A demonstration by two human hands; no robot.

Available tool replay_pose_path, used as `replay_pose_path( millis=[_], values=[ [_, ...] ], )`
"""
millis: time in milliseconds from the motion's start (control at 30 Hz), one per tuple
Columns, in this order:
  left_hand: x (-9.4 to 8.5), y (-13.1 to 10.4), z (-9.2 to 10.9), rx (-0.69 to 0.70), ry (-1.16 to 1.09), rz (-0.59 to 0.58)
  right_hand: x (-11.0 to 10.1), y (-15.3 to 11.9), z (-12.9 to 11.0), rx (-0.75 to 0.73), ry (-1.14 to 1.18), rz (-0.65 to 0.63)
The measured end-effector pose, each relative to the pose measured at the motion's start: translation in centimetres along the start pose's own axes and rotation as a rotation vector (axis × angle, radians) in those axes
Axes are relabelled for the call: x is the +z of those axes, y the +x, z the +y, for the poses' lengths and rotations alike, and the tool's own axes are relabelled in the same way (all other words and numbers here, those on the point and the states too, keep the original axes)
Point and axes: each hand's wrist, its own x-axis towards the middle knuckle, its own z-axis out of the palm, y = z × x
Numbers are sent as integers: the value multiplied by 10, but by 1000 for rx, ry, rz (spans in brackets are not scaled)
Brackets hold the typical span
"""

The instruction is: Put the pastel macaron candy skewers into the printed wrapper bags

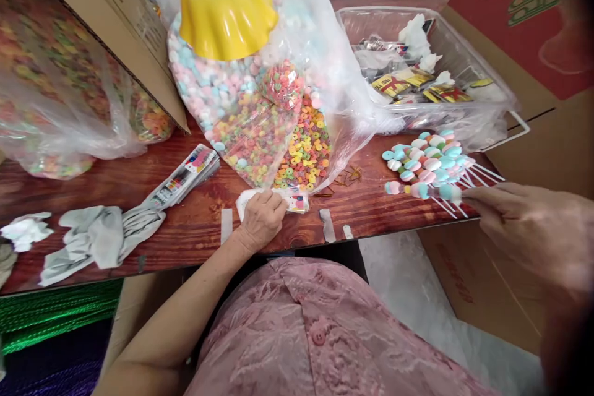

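Observation:
My right hand (529, 229), partly blurred, pinches the stick end of a candy skewer (420, 190) strung with pink, yellow and blue pieces. Just behind it lies a pile of similar candy skewers (431, 158), their white sticks pointing toward me. Near the table's front edge my left hand (263, 219) is closed, knuckles up; what its fingers hold is hidden. White paper and a small stack of printed wrappers (297, 200) show beside and under it. Right behind that hand lies a clear bag of ring candies (306, 148).
A yellow bowl (227, 9) sits upside down on a bag of pastel candies (199, 83). Right of it stands a clear plastic bin (464, 105) of packets. On the left are a cardboard box (111, 18), more wrappers (188, 174) and grey cloth sleeves (99, 235).

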Motion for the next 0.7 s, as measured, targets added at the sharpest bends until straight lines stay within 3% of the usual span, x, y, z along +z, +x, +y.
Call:
replay_pose_path(
  millis=[100,233,467,633,700],
  values=[
    [-2,-4,3,-23,-6,-37,-23,21,-7,-262,-100,-198],
    [-6,-8,7,-70,5,-50,-20,39,-23,-427,-70,-289],
    [0,0,-3,-235,-127,42,-8,38,-39,-530,13,-283],
    [-12,-2,-2,-201,-139,-75,1,48,-40,-543,41,-336],
    [-17,-5,0,-186,-148,-125,9,52,-38,-413,162,-235]
  ],
)
